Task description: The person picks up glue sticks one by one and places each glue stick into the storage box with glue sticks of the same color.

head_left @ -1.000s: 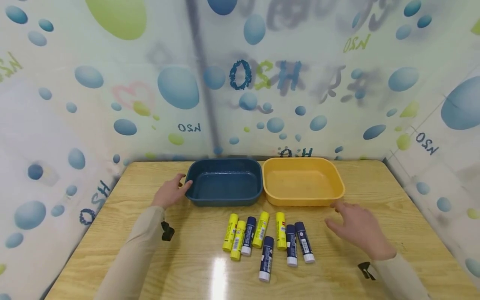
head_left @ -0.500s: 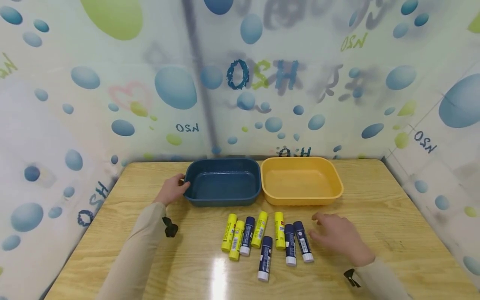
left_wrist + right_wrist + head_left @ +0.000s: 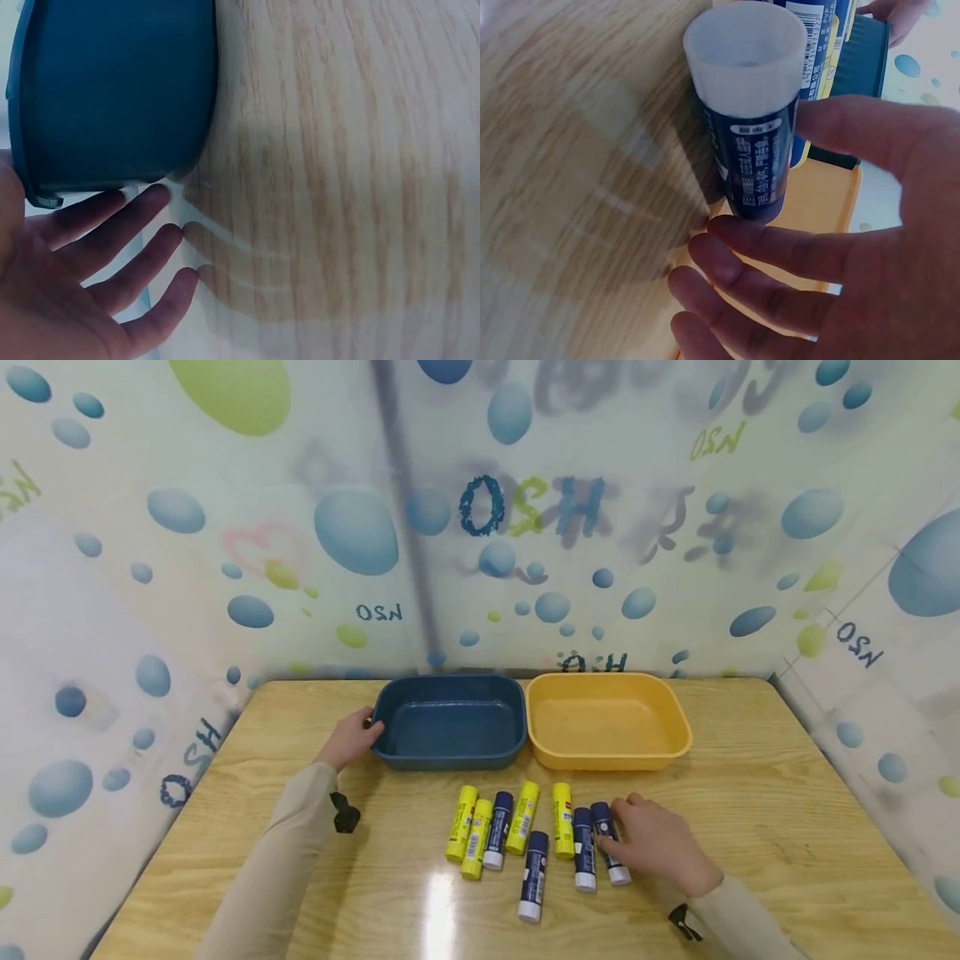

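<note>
In the head view my left hand (image 3: 350,738) is at the left end of a blue plastic tray (image 3: 450,760), thumb over its rim and fingers along the outer wall. The left wrist view shows those fingers (image 3: 127,262) loosely spread beneath the tray's wall. My right hand (image 3: 660,843) reaches around the rightmost navy glue stick (image 3: 617,870), which lies on the table. Up close, the thumb is beside this white-ended glue stick (image 3: 754,161) and the fingertips (image 3: 731,229) are near its far end, not closed round it. Another navy glue stick (image 3: 584,852) lies just left of it.
A yellow tray (image 3: 609,762) stands against the blue one at the back of the wooden table (image 3: 780,827). Several yellow glue sticks (image 3: 562,822) and navy ones, including one nearer the front (image 3: 533,877), lie before the trays. A patterned wall covering (image 3: 480,593) rises behind.
My right hand has moved left from beside the yellow tray's front corner to the rightmost navy glue stick. The left hand has settled on the blue tray's rim; trays and sticks stay put.
</note>
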